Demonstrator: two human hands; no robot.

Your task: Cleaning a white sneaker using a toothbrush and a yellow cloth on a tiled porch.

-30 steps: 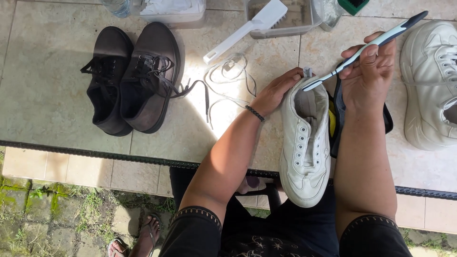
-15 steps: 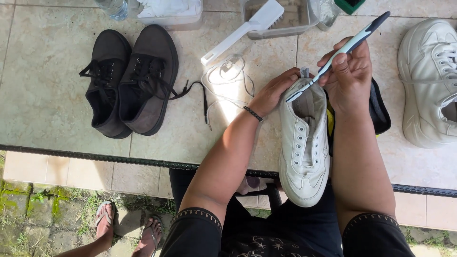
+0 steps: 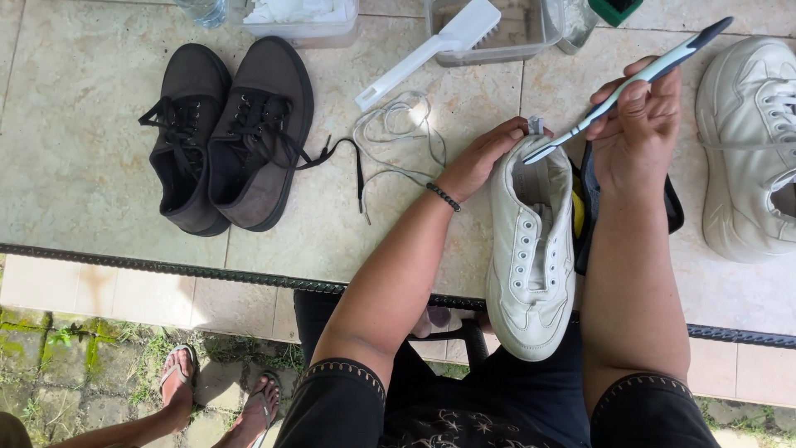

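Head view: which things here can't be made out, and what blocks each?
- Brush head of the toothbrush: hidden inside the white shoe, head view.
- Dark item beside that shoe: mostly covered by the right hand and forearm.
- Second white shoe: cut off by the right edge.
- Containers at the top: cut off by the upper edge.

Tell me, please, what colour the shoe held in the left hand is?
White shoe, its laces removed; the head view shows it clearly.
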